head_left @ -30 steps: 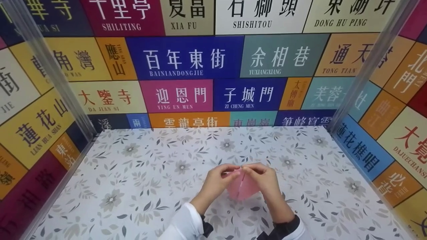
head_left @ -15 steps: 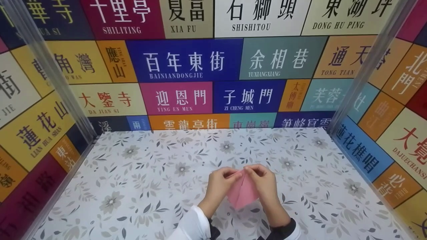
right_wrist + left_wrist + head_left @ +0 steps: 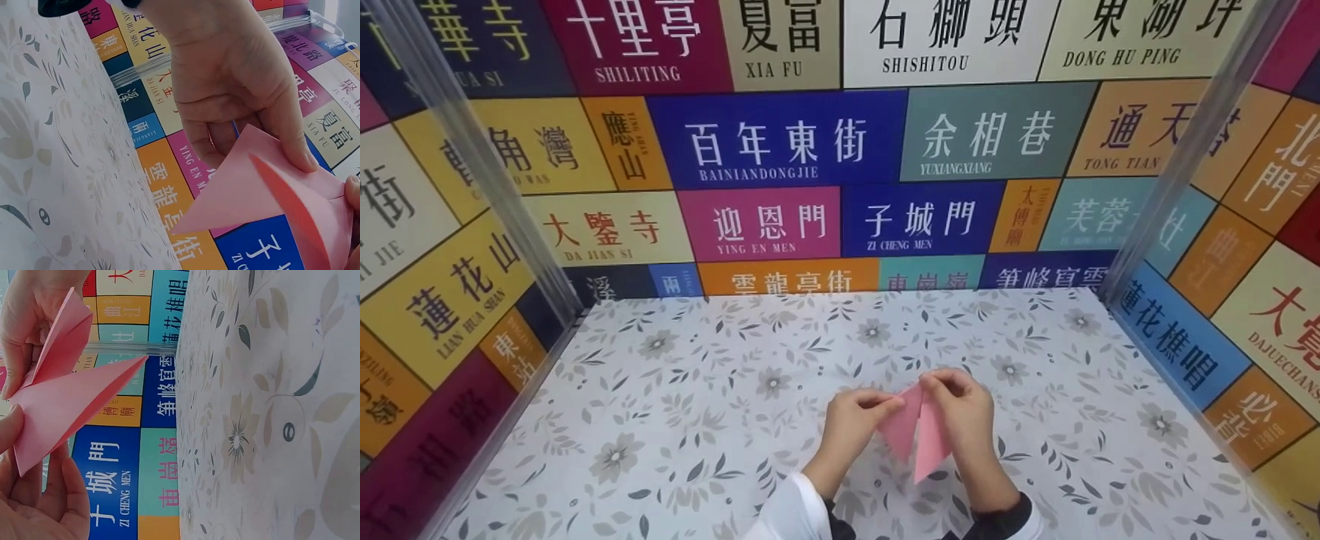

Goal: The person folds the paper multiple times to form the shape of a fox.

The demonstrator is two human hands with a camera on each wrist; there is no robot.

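Note:
A folded sheet of pink paper (image 3: 934, 442) is held up above the table, its two pointed flaps hanging down with a narrow gap between them. My left hand (image 3: 851, 427) pinches its left upper edge between thumb and fingers. At the top corner, my right hand (image 3: 967, 412) grips the right flap. In the left wrist view the pink paper (image 3: 62, 402) spreads into two folded wings. From the right wrist, the paper (image 3: 236, 191) shows a curved opening between its layers; my left hand (image 3: 230, 73) is behind it, and only fingertips of my right hand (image 3: 352, 194) show.
The table (image 3: 720, 450) has a white cover printed with grey flowers and leaves. Behind it stands a back wall (image 3: 780, 142) of coloured panels with Chinese lettering. Side walls with clear corner posts (image 3: 1177, 150) close in the left and right.
The paper has turned and its two flaps have spread apart at the bottom. My right hand has shifted slightly right; the left has come a little lower along the paper's edge.

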